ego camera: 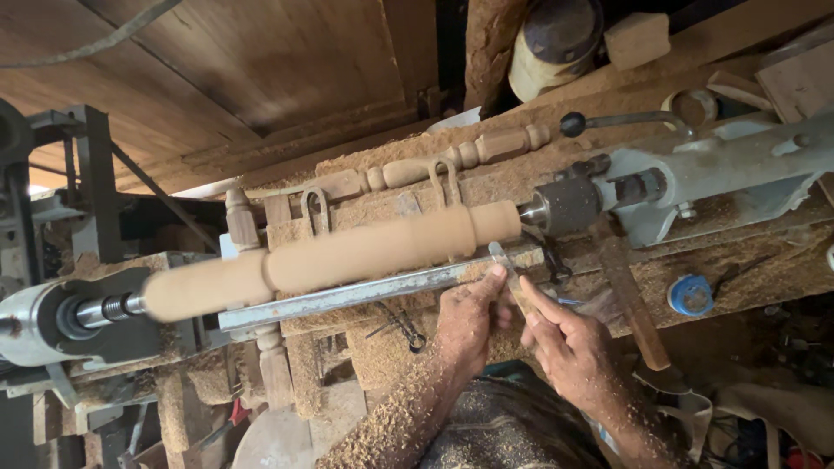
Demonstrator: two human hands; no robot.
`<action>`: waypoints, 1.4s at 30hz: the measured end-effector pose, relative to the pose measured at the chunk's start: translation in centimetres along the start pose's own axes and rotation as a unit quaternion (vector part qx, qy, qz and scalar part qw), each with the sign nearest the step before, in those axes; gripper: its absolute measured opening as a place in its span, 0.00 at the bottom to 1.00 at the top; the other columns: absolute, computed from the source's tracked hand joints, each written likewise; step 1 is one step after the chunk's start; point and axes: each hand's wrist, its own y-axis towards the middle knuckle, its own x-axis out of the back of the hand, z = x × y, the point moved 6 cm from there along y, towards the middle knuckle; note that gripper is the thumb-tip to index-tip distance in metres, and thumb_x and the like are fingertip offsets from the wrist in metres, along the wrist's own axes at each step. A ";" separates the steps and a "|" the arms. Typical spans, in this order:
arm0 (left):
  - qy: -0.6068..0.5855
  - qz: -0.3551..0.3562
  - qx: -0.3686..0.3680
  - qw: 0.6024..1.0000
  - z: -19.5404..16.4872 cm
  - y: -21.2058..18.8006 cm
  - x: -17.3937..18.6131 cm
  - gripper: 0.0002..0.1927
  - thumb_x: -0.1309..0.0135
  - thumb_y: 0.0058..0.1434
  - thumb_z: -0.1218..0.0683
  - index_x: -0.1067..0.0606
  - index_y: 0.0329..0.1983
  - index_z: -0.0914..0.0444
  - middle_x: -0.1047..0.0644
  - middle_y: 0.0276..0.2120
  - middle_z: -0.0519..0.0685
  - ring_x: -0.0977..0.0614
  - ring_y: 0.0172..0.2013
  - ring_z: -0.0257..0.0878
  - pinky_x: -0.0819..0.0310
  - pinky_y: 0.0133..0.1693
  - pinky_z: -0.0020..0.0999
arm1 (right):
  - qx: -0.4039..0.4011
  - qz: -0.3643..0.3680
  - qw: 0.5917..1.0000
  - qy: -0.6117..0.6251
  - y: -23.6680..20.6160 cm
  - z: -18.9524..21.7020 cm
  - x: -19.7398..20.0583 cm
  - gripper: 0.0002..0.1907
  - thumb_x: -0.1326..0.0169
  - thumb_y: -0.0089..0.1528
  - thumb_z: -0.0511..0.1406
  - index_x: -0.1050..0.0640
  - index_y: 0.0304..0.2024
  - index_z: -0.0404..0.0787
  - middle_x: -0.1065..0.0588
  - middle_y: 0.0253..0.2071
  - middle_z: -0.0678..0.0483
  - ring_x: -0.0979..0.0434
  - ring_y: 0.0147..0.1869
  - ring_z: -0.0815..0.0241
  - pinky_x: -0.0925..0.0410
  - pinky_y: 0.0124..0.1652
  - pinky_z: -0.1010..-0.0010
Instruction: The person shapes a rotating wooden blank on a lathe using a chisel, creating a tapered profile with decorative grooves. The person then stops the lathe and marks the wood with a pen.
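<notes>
Both hands, left [465,317] and right [563,343], have fingers closed round a slim metal chisel [504,260], braced on the long steel tool rest [347,295] against the blurred pale wooden spindle [347,256] on the lathe. Best kept firmly planted, light cuts only.

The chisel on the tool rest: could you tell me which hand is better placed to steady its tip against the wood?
Probably the left hand: its fingers pinch the chisel right at the tool rest, beside the turned wood; the right hand grips farther back.
</notes>
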 end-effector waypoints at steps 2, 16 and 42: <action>-0.010 -0.001 0.001 1.000 -0.1 -0.1 0.2 0.14 0.40 0.65 0.50 0.21 0.29 0.65 0.22 0.22 0.48 0.25 0.22 0.36 0.30 0.26 0.33 | 0.012 0.006 1.000 -0.028 0.0 0.1 -0.1 0.27 0.51 0.66 0.36 0.30 0.69 0.51 0.27 0.24 0.58 0.37 0.20 0.72 0.39 0.19 0.77; -0.012 -0.011 -0.007 1.000 0.0 -0.2 0.5 0.13 0.43 0.66 0.50 0.20 0.32 0.64 0.20 0.26 0.46 0.25 0.22 0.33 0.31 0.26 0.30 | 0.033 0.043 0.998 -0.017 1.4 -1.5 0.6 0.26 0.50 0.66 0.36 0.29 0.68 0.51 0.29 0.24 0.59 0.40 0.19 0.73 0.42 0.18 0.79; 0.006 0.047 -0.049 0.998 0.1 0.3 -2.4 0.13 0.40 0.65 0.50 0.21 0.30 0.64 0.24 0.21 0.47 0.26 0.21 0.35 0.34 0.24 0.32 | -0.021 -0.002 0.999 0.033 0.3 -1.8 2.0 0.28 0.51 0.66 0.38 0.31 0.70 0.53 0.28 0.27 0.56 0.37 0.20 0.71 0.40 0.19 0.79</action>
